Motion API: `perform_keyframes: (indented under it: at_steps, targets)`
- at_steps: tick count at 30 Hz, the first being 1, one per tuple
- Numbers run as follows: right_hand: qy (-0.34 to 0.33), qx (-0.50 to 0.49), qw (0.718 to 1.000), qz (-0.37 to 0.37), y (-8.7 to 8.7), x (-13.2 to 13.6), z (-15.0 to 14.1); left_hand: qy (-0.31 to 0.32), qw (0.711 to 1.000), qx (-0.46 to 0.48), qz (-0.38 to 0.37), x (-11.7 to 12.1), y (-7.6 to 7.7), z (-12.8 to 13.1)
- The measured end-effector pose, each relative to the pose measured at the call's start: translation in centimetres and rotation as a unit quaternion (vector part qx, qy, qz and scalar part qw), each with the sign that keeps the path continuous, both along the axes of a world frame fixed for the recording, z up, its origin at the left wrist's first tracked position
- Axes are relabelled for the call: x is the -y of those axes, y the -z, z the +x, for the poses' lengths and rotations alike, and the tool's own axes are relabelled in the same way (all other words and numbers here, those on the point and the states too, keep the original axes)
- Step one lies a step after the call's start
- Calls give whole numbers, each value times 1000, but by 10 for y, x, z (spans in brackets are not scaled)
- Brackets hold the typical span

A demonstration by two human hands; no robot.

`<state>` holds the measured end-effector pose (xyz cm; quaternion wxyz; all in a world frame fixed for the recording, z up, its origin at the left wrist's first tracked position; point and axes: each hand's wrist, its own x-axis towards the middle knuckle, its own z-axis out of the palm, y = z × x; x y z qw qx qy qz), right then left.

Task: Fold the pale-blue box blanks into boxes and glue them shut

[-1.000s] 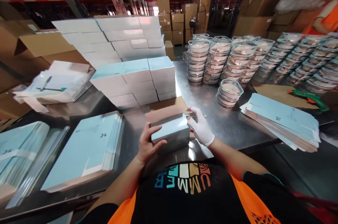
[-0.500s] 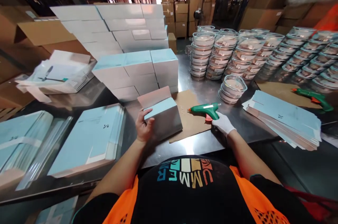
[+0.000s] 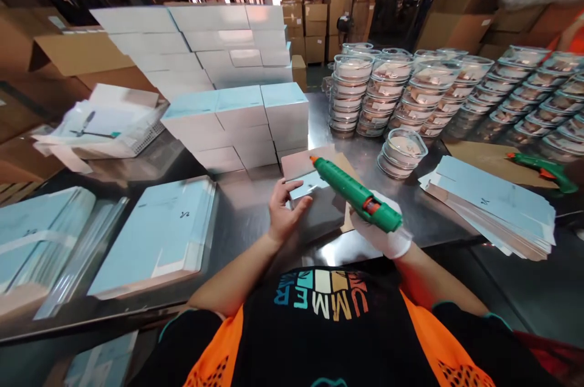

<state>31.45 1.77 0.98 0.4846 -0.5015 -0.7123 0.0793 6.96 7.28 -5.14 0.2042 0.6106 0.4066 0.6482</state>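
Observation:
My left hand (image 3: pixel 285 213) grips the left end of a small cardboard box (image 3: pixel 322 213), its thumb along the front and its fingers by the top edge. The box has a pale blue top and a raised flap (image 3: pixel 303 163) at the back. My right hand (image 3: pixel 385 241), in a white glove, is wrapped round a green glue gun (image 3: pixel 349 189). The gun's orange nozzle points left, over the box by the raised flap; whether it touches cannot be told. Partly hidden behind the box lies a brown cardboard sheet (image 3: pixel 349 168).
Stacked white boxes (image 3: pixel 246 143) stand behind. Clear round tubs (image 3: pixel 401 153) are piled at right, near flat blue cartons (image 3: pixel 493 204) and another green glue gun (image 3: pixel 542 169). More flat cartons (image 3: pixel 157 229) lie left, before a white basket (image 3: pixel 141 134). The metal table (image 3: pixel 246 204) has a front edge near me.
My right hand has lifted the glue gun off the cardboard sheet and brought it left over the box. My left hand has shifted the box to the right.

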Motion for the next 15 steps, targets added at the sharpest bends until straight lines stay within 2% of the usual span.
perform_keyframes:
  at_steps: [4,9,12,13,15]
  targets:
    - [-57,71,995,46,-4,0,-25,26,999,-12,37,3,-3,7]
    - [-31,54,998,-1,4,-13,-19,15,999,-25,32,6,2,7]
    - [57,-42,996,-52,18,-26,-1,6,1000,-26,-7,6,3,2]
    - [80,-103,987,-90,24,-30,5,4,1000,-20,-19,6,3,0]
    - [86,-229,950,-193,36,-40,15,-2,999,-2,-37,5,0,-3]
